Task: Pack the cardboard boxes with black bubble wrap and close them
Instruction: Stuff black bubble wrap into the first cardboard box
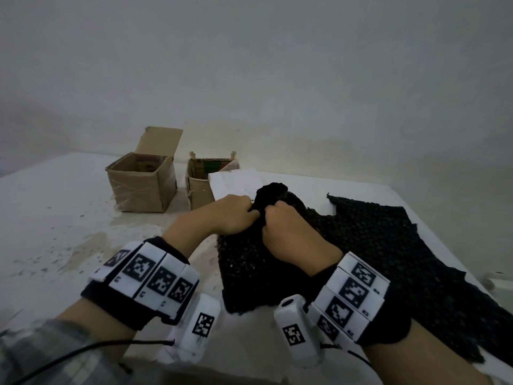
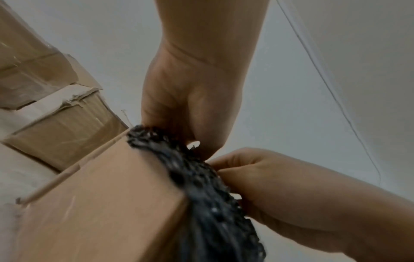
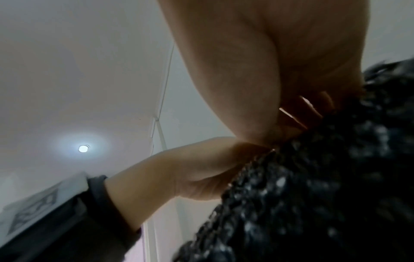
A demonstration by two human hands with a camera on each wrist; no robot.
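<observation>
Both hands meet over a piece of black bubble wrap [image 1: 249,268] near the table's middle. My left hand [image 1: 238,213] and my right hand [image 1: 280,220] each grip its bunched top edge, fingers curled, knuckles almost touching. In the left wrist view the wrap [image 2: 201,195] drapes over a cardboard box [image 2: 100,195], with my left hand [image 2: 190,106] above and my right hand [image 2: 280,191] at the lower right. That box is hidden under the wrap in the head view. The right wrist view shows my right hand [image 3: 280,88] and my left hand [image 3: 201,168] holding the wrap [image 3: 313,195].
Two open cardboard boxes [image 1: 144,184] [image 1: 201,182] stand at the back of the white table [image 1: 55,232]. A white slab [image 1: 236,180] lies beside them. A large sheet of black bubble wrap [image 1: 388,245] spreads to the table's right edge.
</observation>
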